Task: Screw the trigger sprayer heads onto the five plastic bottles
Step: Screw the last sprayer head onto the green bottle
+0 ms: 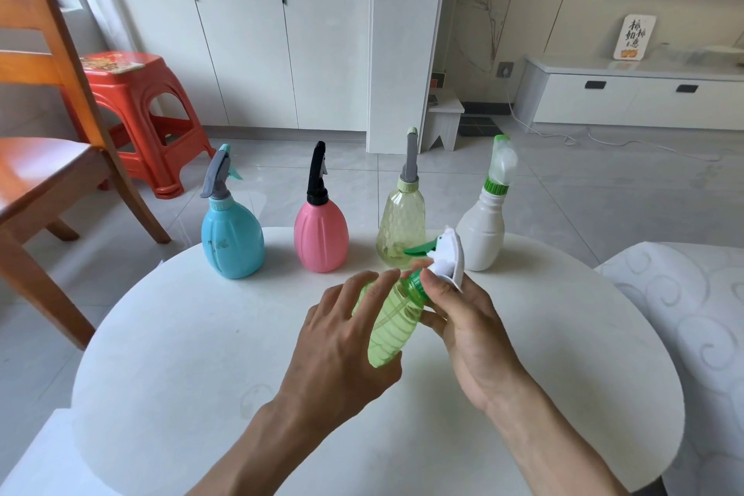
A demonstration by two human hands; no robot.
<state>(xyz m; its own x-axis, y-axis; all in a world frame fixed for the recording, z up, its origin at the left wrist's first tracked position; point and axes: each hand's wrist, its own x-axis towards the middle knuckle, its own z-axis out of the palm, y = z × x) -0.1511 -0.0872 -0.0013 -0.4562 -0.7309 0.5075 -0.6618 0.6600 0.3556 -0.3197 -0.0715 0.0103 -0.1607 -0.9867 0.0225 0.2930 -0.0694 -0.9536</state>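
Observation:
I hold a translucent green bottle tilted above the round white table. My left hand wraps its body, fingers partly spread. My right hand pinches the green collar of a white trigger sprayer head sitting on the bottle's neck. Along the table's far edge stand a blue bottle with a grey head, a pink bottle with a black head, a pale yellow bottle with a grey head, and a white bottle with a green-and-white head.
A wooden chair stands left of the table, with a red plastic stool behind it. White cabinets line the far wall. A patterned white cushion lies at the right.

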